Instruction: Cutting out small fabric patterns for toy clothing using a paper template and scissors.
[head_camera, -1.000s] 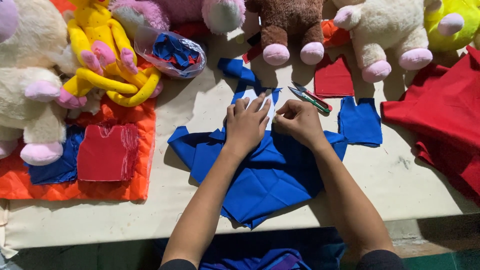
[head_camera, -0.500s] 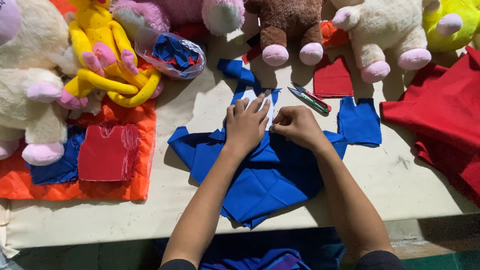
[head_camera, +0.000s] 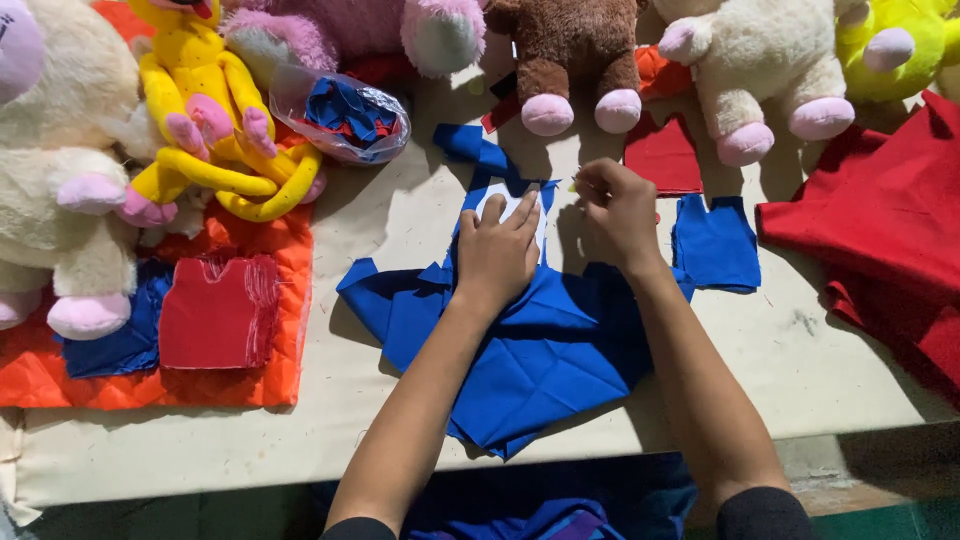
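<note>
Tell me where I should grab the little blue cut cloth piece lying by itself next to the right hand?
Probably by its top edge. The small flat blue fabric piece lies flat on the cream table, so pinch one of the two tabs sticking up at its top corners. Come from the right side, where bare table shows; the right hand and its arm crowd the left side.
</note>
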